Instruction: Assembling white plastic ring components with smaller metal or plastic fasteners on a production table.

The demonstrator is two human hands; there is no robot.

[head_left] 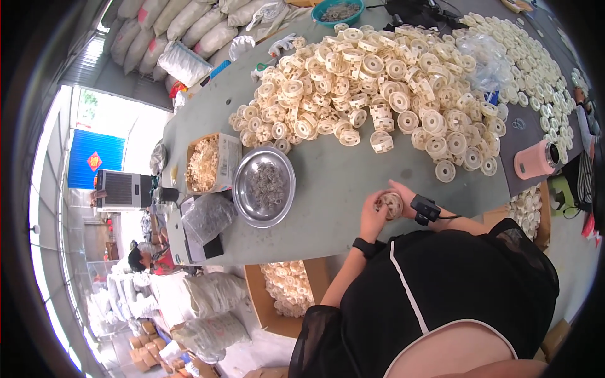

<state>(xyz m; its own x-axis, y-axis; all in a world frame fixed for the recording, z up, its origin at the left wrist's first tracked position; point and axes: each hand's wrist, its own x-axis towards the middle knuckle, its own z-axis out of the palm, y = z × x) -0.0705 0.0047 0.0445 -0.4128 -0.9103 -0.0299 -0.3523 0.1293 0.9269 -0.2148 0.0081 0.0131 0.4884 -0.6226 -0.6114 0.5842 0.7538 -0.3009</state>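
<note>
Close in front of my body, at the near edge of the table, a round cream plastic part (pixel 393 205) with openings in it sits between my hands. My left hand (pixel 373 215) is closed on its left side. From the right, my right hand (pixel 402 191) curls around the far side of the same part, its fingers partly hidden. A large heap of similar cream plastic parts (pixel 353 75) covers the far side of the table. To the left stands a shiny metal bowl (pixel 287 205) holding a pile of small metallic pieces (pixel 267 186).
Beside the bowl are a cardboard box (pixel 228 160) of small cream pieces and a clear plastic bag (pixel 208 217). A pink cup (pixel 532 160) stands at right. Below the table edge is a carton (pixel 257 296) of cream parts. A teal basin (pixel 322 19) sits far back.
</note>
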